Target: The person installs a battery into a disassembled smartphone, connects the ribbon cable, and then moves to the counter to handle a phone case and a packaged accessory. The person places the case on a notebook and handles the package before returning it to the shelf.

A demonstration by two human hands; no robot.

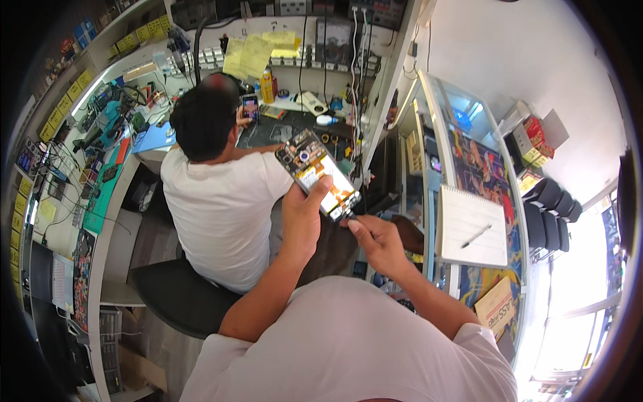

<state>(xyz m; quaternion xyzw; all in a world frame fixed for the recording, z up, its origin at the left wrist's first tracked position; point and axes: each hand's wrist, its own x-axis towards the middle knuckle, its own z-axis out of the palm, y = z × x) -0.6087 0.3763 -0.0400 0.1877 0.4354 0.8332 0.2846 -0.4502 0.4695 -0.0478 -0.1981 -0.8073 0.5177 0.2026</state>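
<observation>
An opened smartphone [316, 171] with exposed inner parts is held up at a tilt in the middle of my view. My left hand [301, 214] is wrapped round it, thumb lying over its pale inner face near an orange flex cable. My right hand [370, 236] is closed in a pinch at the phone's bottom end, on a small dark part that looks like a connector; its exact shape is hard to make out.
A seated co-worker [214, 208] in white faces a cluttered bench [261, 137], holding another phone [250, 109]. A tool-covered side bench [80, 201] runs along the left. On the right, a glass display case [449, 120] bears a notebook [469, 228] with a pen. Black chairs [542, 208] stand beyond.
</observation>
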